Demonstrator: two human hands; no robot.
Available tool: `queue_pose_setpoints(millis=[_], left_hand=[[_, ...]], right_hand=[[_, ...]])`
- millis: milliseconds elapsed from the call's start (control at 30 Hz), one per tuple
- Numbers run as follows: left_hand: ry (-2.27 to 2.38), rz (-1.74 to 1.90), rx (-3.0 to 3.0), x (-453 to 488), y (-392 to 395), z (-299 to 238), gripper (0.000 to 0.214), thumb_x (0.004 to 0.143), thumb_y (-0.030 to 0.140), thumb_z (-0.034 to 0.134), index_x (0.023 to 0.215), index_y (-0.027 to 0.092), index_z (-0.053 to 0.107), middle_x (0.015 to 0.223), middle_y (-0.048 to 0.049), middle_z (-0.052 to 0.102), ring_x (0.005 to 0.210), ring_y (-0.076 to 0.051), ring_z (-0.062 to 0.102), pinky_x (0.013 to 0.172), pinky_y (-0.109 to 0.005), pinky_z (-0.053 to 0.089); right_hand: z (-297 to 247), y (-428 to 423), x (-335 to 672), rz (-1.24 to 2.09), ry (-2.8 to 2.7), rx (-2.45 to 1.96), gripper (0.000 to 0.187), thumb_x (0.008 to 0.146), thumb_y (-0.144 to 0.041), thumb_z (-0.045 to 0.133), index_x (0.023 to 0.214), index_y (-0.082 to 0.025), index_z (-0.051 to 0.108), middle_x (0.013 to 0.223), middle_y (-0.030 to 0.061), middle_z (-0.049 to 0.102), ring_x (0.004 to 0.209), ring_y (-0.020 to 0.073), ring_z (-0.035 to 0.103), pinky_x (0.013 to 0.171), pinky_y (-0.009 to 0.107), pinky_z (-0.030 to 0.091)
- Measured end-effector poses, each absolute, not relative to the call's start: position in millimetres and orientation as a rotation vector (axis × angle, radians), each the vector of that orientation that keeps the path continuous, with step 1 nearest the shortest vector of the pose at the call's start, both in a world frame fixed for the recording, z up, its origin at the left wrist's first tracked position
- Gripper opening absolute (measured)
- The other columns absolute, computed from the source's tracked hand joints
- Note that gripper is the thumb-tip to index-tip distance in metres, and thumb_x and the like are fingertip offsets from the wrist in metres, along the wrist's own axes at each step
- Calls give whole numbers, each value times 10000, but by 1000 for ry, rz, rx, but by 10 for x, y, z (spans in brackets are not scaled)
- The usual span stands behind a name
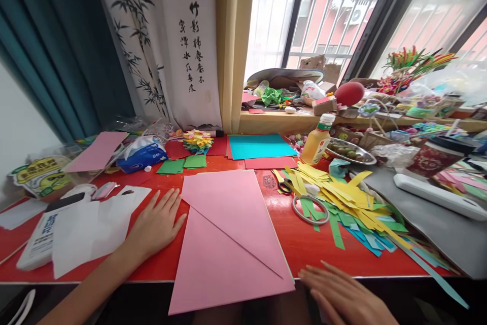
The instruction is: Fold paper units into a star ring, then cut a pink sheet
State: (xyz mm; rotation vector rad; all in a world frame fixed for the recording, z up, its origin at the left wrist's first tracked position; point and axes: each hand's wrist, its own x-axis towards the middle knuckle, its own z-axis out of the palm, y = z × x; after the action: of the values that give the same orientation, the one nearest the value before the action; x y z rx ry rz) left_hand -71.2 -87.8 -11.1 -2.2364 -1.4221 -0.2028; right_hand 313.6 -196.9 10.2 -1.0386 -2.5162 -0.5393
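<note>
A large pink sheet of paper (pixel 216 259) lies in front of me, its lower end reaching past the table's front edge. Across it runs a diagonal edge, where a pink layer lies on top; I cannot tell if it is a fold or a second sheet. My left hand (pixel 158 223) rests flat on the red table (pixel 281 223), fingers spread, just beside the pink paper's left edge. Off the lower right corner of the paper is my right hand (pixel 342 289), empty, fingers stretched out and slightly blurred.
Right of the paper are scissors (pixel 283 183), a tape roll (pixel 310 210), yellow paper strips (pixel 338 188) and a juice bottle (pixel 317 140). Behind lies blue paper (pixel 262 147). White sheets (pixel 91 228) and a tissue pack (pixel 142 154) are at left; a lidded cup (pixel 437 157) stands right.
</note>
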Motion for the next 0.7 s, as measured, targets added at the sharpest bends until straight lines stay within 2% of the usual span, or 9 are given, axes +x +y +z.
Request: queue_pose_setpoints(millis=[67,167,300,400,567,700], left_hand=[[-1284,-288,-2228,-607,-914,-84,431,849,320,361,1139,47,525,1227,-192,483,1186,-303,397,999,-473,282],[-941,-348,-2387,-376,-979,-32,334,850,243,410,1136,109,520,1190,-126,533,1145,-232,450,979,-375,340],[-519,-285,-2541,-163,-1000,14,289,823,87,432,1092,129,531,1018,-79,625,1007,-183,538,877,-322,417],[-383,-223,-2492,-151,-967,25,274,805,70,450,1062,80,544,918,-99,639,926,-205,562,814,-334,437],[-266,-179,-2444,-172,-895,48,276,806,98,443,1057,57,550,967,-103,612,937,-209,538,805,-325,427],[-264,-174,-2442,-135,-854,52,282,820,95,412,1066,55,544,987,-96,601,909,-184,531,740,-303,435]], right_hand=[[183,-1814,3192,-338,-2307,-1331,277,853,-270,400,1018,-227,617,986,-21,660,890,140,627,742,223,522],[247,-1320,3175,54,-2141,-1610,319,879,-315,338,1094,-241,562,1044,7,637,929,150,604,727,233,495],[208,-463,3068,-23,-2233,-1964,319,877,-285,321,1128,-228,510,1116,59,578,1006,200,540,745,277,422],[127,-5,3044,-18,-2260,-2085,232,805,-201,435,982,-134,570,1000,137,593,941,239,553,691,280,392],[89,277,3075,39,-2309,-2197,140,734,-165,483,791,-119,602,846,134,601,797,228,585,604,265,365],[141,310,3043,49,-2308,-2257,200,705,-172,500,874,-132,601,935,154,581,770,217,587,570,258,361]])
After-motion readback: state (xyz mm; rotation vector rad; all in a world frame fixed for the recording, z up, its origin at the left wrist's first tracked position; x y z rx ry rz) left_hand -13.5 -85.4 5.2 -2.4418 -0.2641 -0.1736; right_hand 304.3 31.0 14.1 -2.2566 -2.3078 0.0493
